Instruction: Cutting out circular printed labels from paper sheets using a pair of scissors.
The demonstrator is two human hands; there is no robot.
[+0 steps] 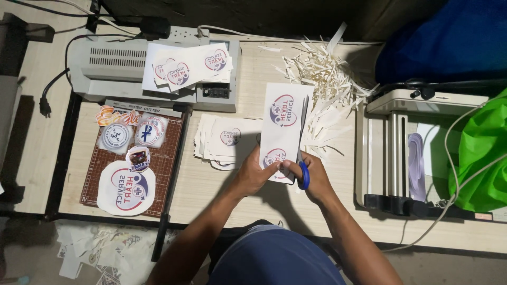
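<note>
At the near middle of the table (pixel 338 211), the left hand (pixel 253 177) gripped a printed white sheet (pixel 282 132) by its near edge. The right hand (pixel 314 177) was closed on blue-handled scissors (pixel 303 142), blades along the sheet's right edge. A pile of paper strips (pixel 322 79) lay beyond.

left hand (pixel 252 177) grips sheet (pixel 284 124) | right hand (pixel 312 177) works scissors (pixel 303 153) along sheet's right edge | scraps (pixel 322 74) at table (pixel 232 195) back edge
</note>
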